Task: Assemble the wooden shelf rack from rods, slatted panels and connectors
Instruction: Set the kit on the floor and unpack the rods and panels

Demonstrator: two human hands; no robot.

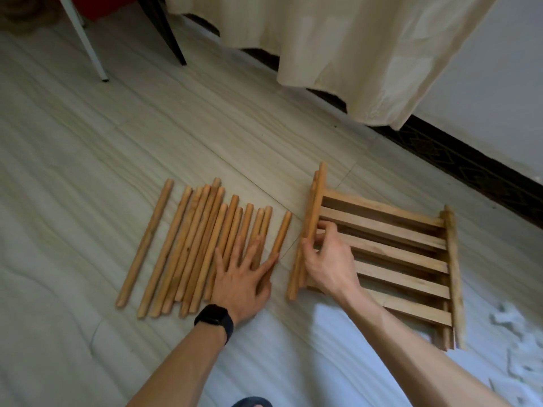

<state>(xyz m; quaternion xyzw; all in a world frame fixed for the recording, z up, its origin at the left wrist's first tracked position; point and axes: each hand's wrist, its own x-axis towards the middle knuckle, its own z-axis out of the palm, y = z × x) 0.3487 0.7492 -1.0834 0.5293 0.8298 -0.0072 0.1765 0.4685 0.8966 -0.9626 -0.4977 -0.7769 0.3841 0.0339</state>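
Pale floor point(88, 136) carries loose rods point(191, 251) at centre left, with the left hand point(239, 279) flat on them, fingers spread. The right hand point(329, 264) clamps its fingers on a side rail of the stacked slatted panels point(396, 251), centre right. The wood looks light and stiff; the rails likely give the surest hold.

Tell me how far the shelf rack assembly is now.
Done: the rods lie loose, side by side on the floor. In hand: the left hand rests flat on them; the right hand grips the edge of the stacked slatted panels. Left: all joining; no rod is fitted yet.
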